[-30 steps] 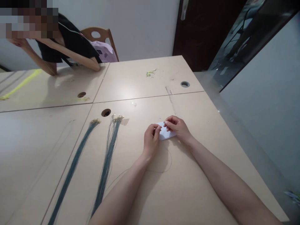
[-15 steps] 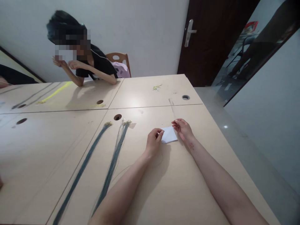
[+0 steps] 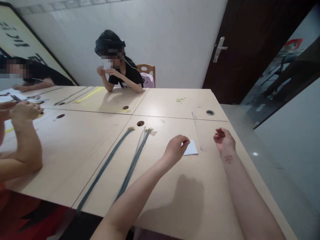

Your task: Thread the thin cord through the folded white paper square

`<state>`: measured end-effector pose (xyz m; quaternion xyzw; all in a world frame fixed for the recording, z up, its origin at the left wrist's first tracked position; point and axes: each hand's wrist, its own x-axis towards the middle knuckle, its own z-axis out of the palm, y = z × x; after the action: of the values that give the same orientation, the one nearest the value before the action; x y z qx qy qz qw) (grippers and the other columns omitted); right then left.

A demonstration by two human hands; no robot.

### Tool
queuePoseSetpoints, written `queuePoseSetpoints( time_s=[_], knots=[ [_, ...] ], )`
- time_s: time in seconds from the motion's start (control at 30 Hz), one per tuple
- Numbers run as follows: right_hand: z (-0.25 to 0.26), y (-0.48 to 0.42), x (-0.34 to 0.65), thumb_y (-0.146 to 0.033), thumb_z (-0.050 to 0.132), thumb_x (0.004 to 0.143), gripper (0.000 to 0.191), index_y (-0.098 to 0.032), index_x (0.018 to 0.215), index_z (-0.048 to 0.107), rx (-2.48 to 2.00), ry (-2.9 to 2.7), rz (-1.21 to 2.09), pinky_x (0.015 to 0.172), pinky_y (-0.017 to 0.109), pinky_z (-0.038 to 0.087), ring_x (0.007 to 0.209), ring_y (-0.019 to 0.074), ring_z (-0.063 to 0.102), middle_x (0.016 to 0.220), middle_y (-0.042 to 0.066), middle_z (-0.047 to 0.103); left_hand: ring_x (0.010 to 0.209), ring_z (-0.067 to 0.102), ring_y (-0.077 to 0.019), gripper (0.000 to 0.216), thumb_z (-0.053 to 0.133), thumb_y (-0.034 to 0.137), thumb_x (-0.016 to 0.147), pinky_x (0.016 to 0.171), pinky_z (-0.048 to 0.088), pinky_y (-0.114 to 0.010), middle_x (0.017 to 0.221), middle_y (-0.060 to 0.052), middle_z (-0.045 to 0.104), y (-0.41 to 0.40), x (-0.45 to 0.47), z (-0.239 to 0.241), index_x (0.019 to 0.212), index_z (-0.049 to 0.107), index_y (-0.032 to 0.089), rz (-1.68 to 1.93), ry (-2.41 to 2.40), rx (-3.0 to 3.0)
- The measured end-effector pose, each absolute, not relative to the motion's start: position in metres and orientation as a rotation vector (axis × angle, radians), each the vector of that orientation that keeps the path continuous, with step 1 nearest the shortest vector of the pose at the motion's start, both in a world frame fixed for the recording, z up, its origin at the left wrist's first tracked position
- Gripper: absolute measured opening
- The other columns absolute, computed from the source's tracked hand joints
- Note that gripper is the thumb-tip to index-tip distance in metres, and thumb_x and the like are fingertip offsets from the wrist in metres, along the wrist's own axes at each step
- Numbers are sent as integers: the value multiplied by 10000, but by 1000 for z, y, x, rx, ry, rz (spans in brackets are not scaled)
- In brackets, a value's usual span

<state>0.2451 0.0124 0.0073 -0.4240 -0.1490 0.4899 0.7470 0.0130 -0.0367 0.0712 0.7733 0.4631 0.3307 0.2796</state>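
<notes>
My left hand [image 3: 177,146] is closed in a pinch of thumb and forefinger over a small white paper square [image 3: 192,150]. Anything between those fingertips is too fine to make out. Farther right, my right hand [image 3: 224,139] hovers near the table's right side, palm turned up and fingers curled in; what it grips, if anything, does not show. Two bundles of thin blue-grey cords lie to the left, a nearer bundle [image 3: 135,156] and a farther bundle [image 3: 106,163], both with gold-coloured metal ends. A clear ruler-like strip [image 3: 196,130] lies flat between the paper and my right hand.
Across the table [image 3: 165,186] sits a person [image 3: 130,75] with raised hands. At left, a co-worker's hand [image 3: 26,111] and forearm rest over the tabletop. Yellow-green scraps [image 3: 180,99] and a cable hole [image 3: 140,123] are on the far side.
My right hand has moved right, away from the paper and my left hand. My left hand stays pinched by the paper. The view has shifted, bringing the left co-workers into sight.
</notes>
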Motion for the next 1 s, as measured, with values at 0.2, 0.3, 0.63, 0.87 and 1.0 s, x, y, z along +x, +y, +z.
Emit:
queuePoseSetpoints(
  time_s=[0.2,0.3,0.63,0.87,1.0],
  knots=[
    [17,22,261,-151,593,630,63,-165,659,538,-954,-347,1046,376,130,401,462,34,489,598,-34,572,683,532,-121,191,407,217,865,610,403,-241,808,-42,589,-83,-19,102,833,593,191,919,1298,2214],
    [23,37,258,-154,602,630,59,-163,651,547,-984,-399,1032,383,133,403,472,38,494,603,-27,578,678,540,-116,149,437,200,855,609,416,-233,794,-35,591,-108,-47,104,845,586,197,983,1380,2194],
    [30,86,198,-272,642,638,127,-174,686,577,-1278,-849,1053,461,154,425,524,52,532,661,-4,618,733,581,-137,199,473,136,821,617,471,-220,837,-34,585,-195,-114,75,958,536,266,866,1504,2121],
    [12,110,136,-244,638,628,109,-157,629,572,-1413,-1153,1134,478,217,435,495,91,536,604,21,610,655,576,-101,172,405,161,856,606,478,-177,779,-37,575,-221,-119,59,901,556,229,609,1471,2039],
    [2,118,118,-237,594,644,78,-161,642,576,-1473,-1286,1075,487,215,414,490,90,519,589,0,581,649,573,-96,158,416,165,854,604,475,-159,764,-43,575,-221,-127,54,896,564,201,559,1455,2092]
  ],
)
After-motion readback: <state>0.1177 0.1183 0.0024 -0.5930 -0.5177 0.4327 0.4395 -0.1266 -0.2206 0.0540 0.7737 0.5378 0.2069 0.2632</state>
